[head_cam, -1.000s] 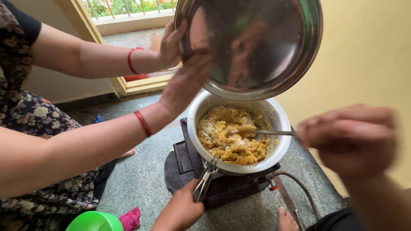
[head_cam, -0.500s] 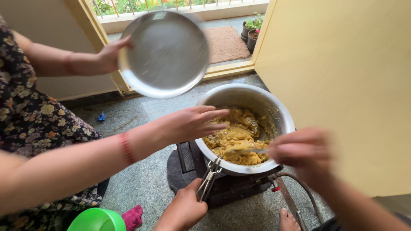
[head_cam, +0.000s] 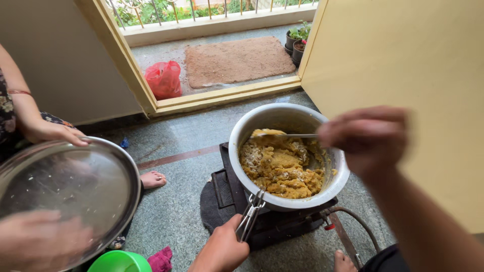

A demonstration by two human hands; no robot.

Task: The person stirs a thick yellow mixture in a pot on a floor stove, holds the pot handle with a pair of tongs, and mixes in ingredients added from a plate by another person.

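Steel is gleaming at the centre of the frame, where a round metal pot (head_cam: 289,156) is sitting on a small dark stove (head_cam: 262,221) set on the grey speckled floor (head_cam: 171,211). Yellow crumbly mixture (head_cam: 282,168) is filling the lower part of the pot. At the bottom centre, the left hand (head_cam: 222,249) is closing in a fist round the handles of a pair of metal tongs (head_cam: 250,214), whose tips are biting the near rim of the pot. At the right of the frame, the right hand (head_cam: 368,138) is blurring slightly, its fingers pressed together round the end of a long metal spoon (head_cam: 282,134); the spoon is reaching leftward across the pot, its bowl carrying a lump of the mixture at the far left rim. A grey hose (head_cam: 355,221) is curving away from the stove toward the lower right, and bare toes (head_cam: 345,261) are showing beside it. In the lower left, another person in a flowered dress is holding a large round steel plate (head_cam: 70,194) with both hands, one hand (head_cam: 50,132) resting on its upper edge and the other, blurred, over its lower part. A green plastic bowl (head_cam: 120,262) and a pink cloth (head_cam: 161,259) are lying below the plate. In the upper part, a brown doormat (head_cam: 237,59), a red plastic bag (head_cam: 164,79) and small potted plants (head_cam: 297,38) are sitting beyond the yellow door frame (head_cam: 222,95).
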